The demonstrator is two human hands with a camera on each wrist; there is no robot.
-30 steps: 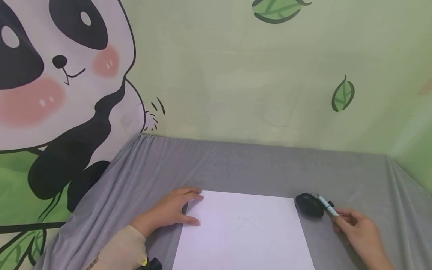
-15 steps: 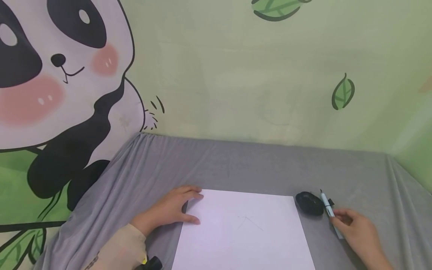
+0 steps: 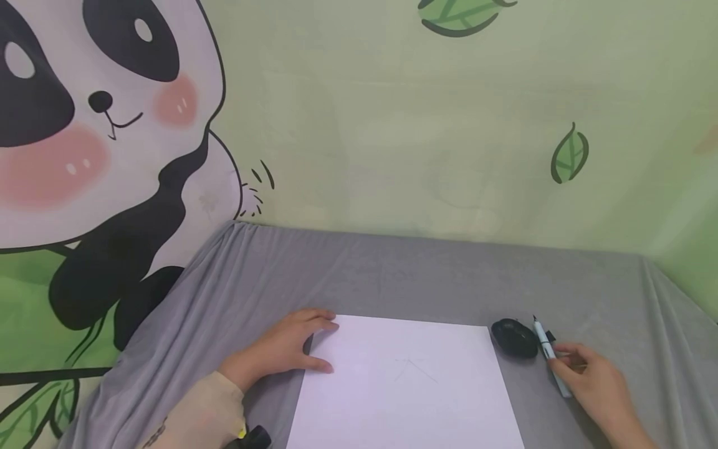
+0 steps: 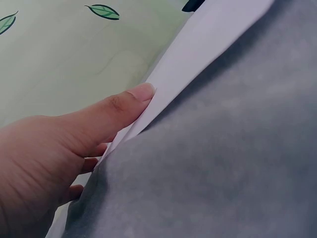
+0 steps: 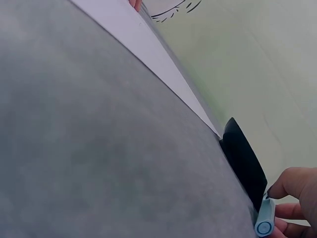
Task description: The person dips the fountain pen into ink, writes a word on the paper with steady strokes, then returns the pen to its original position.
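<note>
A white sheet of paper point(image 3: 404, 405) lies on the grey cloth, with a few thin dark strokes near its upper middle. My left hand point(image 3: 291, 343) rests on its upper left corner, thumb and fingertips spread along the edge. In the left wrist view the thumb point(image 4: 116, 111) presses at the paper's side. Off to the right, my right hand point(image 3: 597, 380) holds a light blue pen point(image 3: 552, 362) between thumb and fingers, its dark tip pointing away from me. The pen's round end faces the right wrist camera. Just left of the pen sits a black rounded object point(image 3: 513, 338), shaped like a computer mouse.
Grey cloth point(image 3: 392, 268) covers the table up to the wall, which bears a painted panda point(image 3: 123, 187) and green leaves. Beside the left sleeve, a black and yellow object point(image 3: 255, 438) shows at the bottom edge.
The pen has swung from slanting over the black object to lying beside it, pointing more straight away. My right hand has shifted slightly with it. The left hand keeps its place on the paper.
</note>
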